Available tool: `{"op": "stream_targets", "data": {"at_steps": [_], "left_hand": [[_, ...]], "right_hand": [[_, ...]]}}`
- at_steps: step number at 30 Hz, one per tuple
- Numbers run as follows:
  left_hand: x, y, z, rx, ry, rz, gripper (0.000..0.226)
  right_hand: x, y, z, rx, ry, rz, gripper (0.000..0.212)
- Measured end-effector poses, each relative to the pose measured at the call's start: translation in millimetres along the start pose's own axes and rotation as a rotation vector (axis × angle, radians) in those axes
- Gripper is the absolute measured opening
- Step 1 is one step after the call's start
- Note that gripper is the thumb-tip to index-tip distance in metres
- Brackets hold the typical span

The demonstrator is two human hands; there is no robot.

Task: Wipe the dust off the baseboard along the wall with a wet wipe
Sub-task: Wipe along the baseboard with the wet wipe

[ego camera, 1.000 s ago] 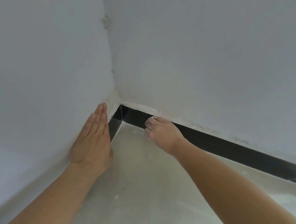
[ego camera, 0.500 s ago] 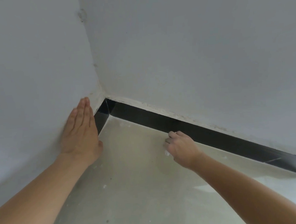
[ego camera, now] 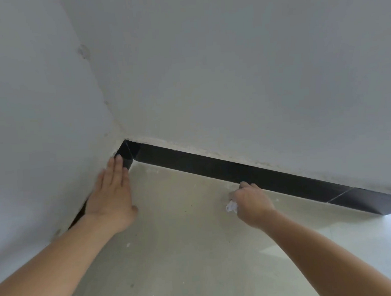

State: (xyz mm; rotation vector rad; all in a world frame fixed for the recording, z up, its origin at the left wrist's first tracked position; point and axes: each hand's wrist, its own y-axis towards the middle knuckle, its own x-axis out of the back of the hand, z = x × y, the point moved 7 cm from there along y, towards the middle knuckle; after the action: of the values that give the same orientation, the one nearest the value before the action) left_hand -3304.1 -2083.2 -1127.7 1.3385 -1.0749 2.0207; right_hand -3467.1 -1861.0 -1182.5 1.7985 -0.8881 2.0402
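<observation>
Right hand (ego camera: 249, 202): fingers curled tight, gripping a crumpled white wet wipe (ego camera: 231, 207). Only a small wad of the wipe shows, poking out at the hand's 9 o'clock. The rest is hidden inside the fist. Knuckles face up and the fingertips (ego camera: 244, 185) point to 12 o'clock, meeting the lower edge of the baseboard (ego camera: 202, 162) where it joins the floor (ego camera: 197, 251). Cannot tell whether the wipe itself touches the strip, since the hand covers that spot.

Baseboard: glossy black, flat-faced, low band along the foot of the back wall (ego camera: 231, 76). It has a ragged pale plaster line along its top edge. A thin slanted seam (ego camera: 339, 195) crosses it at the right hand's 3 o'clock, and dark smudges sit on the wall just above that stretch. From the right hand the strip runs up to the corner (ego camera: 126, 142) at 10 o'clock and down past 3 o'clock towards the frame edge. At the corner it turns and follows the left wall (ego camera: 25, 113).

Left hand (ego camera: 112, 197): flat, fingers straight and pressed together, holding nothing. The palm is laid against the foot of the left wall, and the fingertips (ego camera: 118, 161) point to 12 o'clock and lie over the black strip just short of the corner. The thumb lies low beside the floor at the hand's 4 o'clock. The hand is well apart from the right hand, at its 9 o'clock.

Floor: pale, slightly glossy, with scattered white specks.
</observation>
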Motion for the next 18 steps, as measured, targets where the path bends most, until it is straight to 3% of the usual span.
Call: {"op": "stream_targets", "data": {"at_steps": [4, 8, 13, 18], "left_hand": [[3.9, -3.9, -46.1, -0.079, -0.084, 0.063, 0.084], [13.2, -4.3, -69.8, -0.105, -0.074, 0.042, 0.082], [15.7, -5.6, -54.6, -0.079, -0.027, -0.038, 0.075], [10.4, -7.2, -47.2, -0.117, -0.102, -0.05, 0.067]], "right_hand": [[19.7, -7.3, 6.4, 0.045, 0.059, -0.079, 0.027], [36.5, -0.7, 20.7, 0.2, -0.082, -0.15, 0.029], [40.4, 40.7, 65.9, 0.416, -0.358, -0.234, 0.016], [20.4, 63.3, 44.1, 0.352, -0.618, -0.18, 0.009]]}}
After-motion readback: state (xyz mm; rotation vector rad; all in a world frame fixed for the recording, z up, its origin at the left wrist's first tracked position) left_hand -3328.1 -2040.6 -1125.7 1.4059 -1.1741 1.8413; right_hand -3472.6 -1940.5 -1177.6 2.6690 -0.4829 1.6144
